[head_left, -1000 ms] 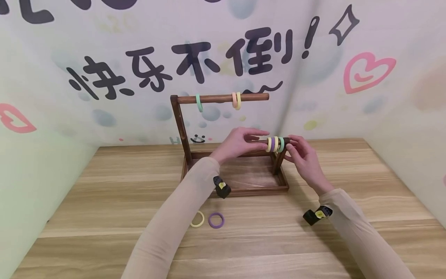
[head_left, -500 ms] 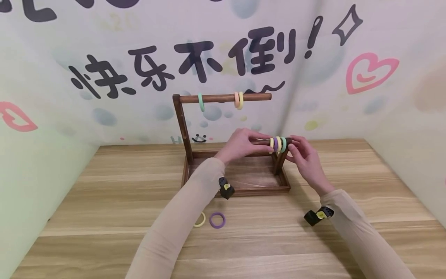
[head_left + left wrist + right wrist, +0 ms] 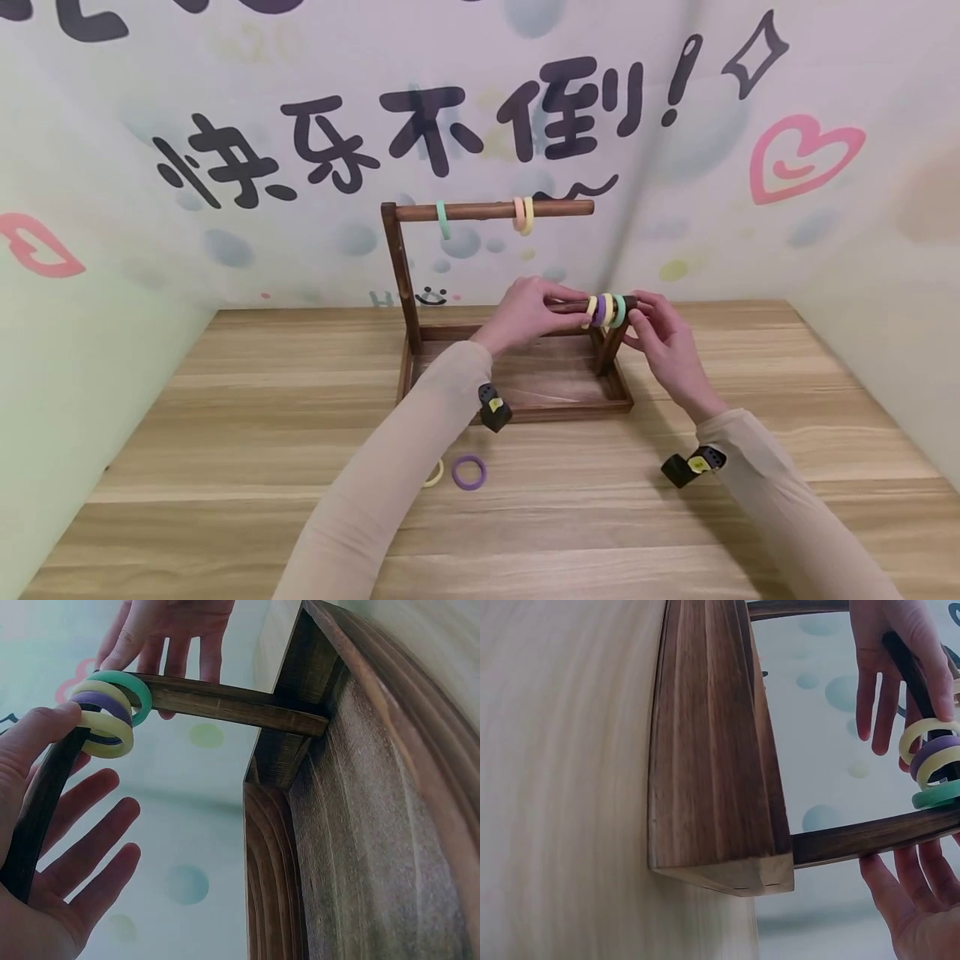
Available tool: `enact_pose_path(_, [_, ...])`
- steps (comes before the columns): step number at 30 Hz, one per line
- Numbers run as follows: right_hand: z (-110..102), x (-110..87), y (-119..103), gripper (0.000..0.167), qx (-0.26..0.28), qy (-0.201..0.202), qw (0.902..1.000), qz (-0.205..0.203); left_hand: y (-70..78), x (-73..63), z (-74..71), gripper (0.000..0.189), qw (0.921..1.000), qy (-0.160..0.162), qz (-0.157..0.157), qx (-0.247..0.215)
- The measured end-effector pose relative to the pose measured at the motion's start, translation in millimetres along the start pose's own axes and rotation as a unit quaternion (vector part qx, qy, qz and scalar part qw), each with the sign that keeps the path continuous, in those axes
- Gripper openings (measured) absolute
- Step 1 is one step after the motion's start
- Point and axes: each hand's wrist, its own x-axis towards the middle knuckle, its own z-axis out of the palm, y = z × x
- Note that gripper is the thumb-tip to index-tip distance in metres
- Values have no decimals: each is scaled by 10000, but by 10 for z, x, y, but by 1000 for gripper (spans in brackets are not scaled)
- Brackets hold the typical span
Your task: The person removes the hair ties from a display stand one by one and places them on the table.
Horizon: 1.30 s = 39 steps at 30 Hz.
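A dark wooden stand [image 3: 525,411] has a high bar [image 3: 480,211] and a lower bar [image 3: 564,307]. On the lower bar's right end sit a yellow ring [image 3: 590,315], a purple ring [image 3: 599,311], another yellow ring [image 3: 608,310] and a green ring [image 3: 619,311], close together. My left hand [image 3: 525,312] pinches the leftmost yellow ring between thumb and index finger; its other fingers are spread beyond the bar in the left wrist view. My right hand [image 3: 670,346] holds the top of the right post [image 3: 225,705], thumb in front and fingers behind, beside the green ring.
The high bar carries a green ring [image 3: 443,220], a pink ring [image 3: 519,214] and a yellow ring [image 3: 528,216]. A purple ring [image 3: 469,472] lies flat on the table [image 3: 585,517], near a yellow ring [image 3: 434,474] partly hidden by the left sleeve. A printed cloth [image 3: 330,250] hangs behind.
The left hand has shifted slightly right, its index finger lowering onto the leftmost yellow ring. The right hand stays at the post. The head view has turned a little, shifting the whole scene right.
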Motion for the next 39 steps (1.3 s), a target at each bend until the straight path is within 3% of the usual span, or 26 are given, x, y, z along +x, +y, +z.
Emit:
enact_pose_path(8, [1, -8, -22, 30, -90, -15, 9999, 53, -25, -17, -22, 32, 9994, -35, 99, -326])
enact_pose_path(24, [-15, -9, -1, 30, -55, -24, 10000, 11, -108, -142, -87, 32, 9976, 138, 499, -465])
enact_pose_path(39, [-8, -6, -5, 24, 43, -12, 10000, 17, -197, -336, -183, 30, 9942, 523, 440, -830])
